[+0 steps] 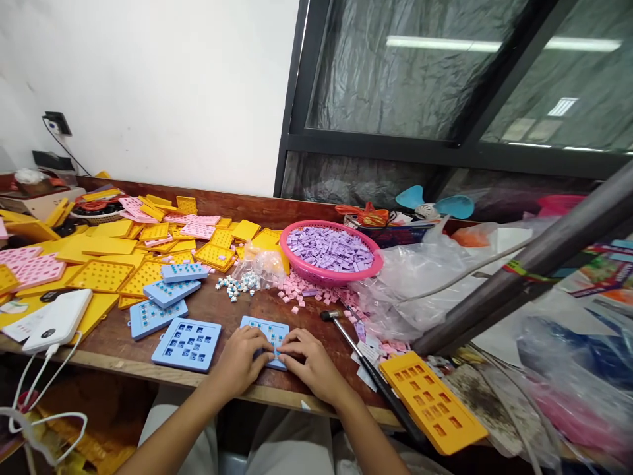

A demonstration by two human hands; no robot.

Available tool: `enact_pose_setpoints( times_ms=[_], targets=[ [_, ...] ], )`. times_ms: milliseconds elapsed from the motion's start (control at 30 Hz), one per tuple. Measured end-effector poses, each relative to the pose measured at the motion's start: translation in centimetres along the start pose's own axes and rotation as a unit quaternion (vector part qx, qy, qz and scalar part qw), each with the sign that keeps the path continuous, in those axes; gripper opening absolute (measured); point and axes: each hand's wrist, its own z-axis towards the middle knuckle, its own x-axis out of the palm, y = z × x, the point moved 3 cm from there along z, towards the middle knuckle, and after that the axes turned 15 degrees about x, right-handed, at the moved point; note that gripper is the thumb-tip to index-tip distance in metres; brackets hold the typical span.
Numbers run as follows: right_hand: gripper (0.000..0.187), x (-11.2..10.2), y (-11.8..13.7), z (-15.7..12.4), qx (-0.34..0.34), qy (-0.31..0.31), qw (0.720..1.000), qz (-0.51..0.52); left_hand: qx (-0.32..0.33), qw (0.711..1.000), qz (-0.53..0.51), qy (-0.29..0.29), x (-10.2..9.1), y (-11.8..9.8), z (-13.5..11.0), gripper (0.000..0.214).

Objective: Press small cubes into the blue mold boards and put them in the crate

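A light-blue panel [264, 324] with rows of small blue-and-white switches lies flat at the front of the table. My left hand [242, 359] rests over its left side, fingers curled and fingertips drawn together on its surface. From the right, my right hand [312, 364] reaches onto the same panel with thumb and fingers bent close together. Whatever small part sits between the fingertips is hidden. Left of my hands is another blue panel [186, 344] with open square holes. Stacked behind it are blue panels [158, 316] fitted with switches. Loose switches [236, 286] form a small pile farther back.
A pink basket [329, 267] of purple pieces stands behind, with pink pieces [297, 290] scattered around it. A hammer [363, 359] and a yellow panel [430, 402] lie at right, near plastic bags [420, 270]. Yellow panels [106, 245] and a white power bank [58, 320] crowd the left.
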Motion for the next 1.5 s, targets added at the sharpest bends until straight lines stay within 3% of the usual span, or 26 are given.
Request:
enact_pose_setpoints(
  times_ms=[133,333,467,633,767,900,1133,1333,1500],
  targets=[
    [0.016,0.0,-0.2,0.0,0.000,0.002,1.000,0.000,-0.016,1.000,-0.019,-0.004,-0.1,0.2,0.1,0.016],
    [0.016,0.4,-0.9,0.2,0.017,-0.002,0.999,0.040,-0.004,0.999,0.015,0.035,-0.3,0.2,0.3,0.014],
    [0.018,0.8,-1.2,-0.1,0.035,-0.031,0.998,0.041,0.015,0.999,0.023,0.042,-0.2,0.3,0.4,0.015],
    [0.022,1.5,-0.8,-1.4,-0.019,-0.100,0.989,-0.112,0.031,0.997,0.058,0.029,0.1,-0.1,0.3,0.019],
    [0.029,2.4,0.3,-2.9,-0.097,-0.110,0.953,-0.266,0.042,0.994,0.087,0.058,0.1,-0.1,0.4,0.018],
    [0.036,3.0,1.0,-3.5,-0.133,-0.109,0.927,-0.334,0.067,0.989,0.101,0.083,0.2,0.1,0.5,0.020],
    [0.035,2.2,0.7,-3.5,-0.127,-0.109,0.952,-0.258,0.019,0.999,0.029,0.027,0.4,0.5,0.1,0.019],
    [0.033,2.3,0.4,-3.6,-0.094,-0.095,0.963,-0.234,0.065,0.988,0.121,0.066,0.3,0.0,0.0,0.021],
    [0.037,2.0,0.6,-3.7,-0.082,-0.081,0.969,-0.217,0.126,0.956,0.251,0.081,0.7,-1.7,-1.2,0.026]
  ],
)
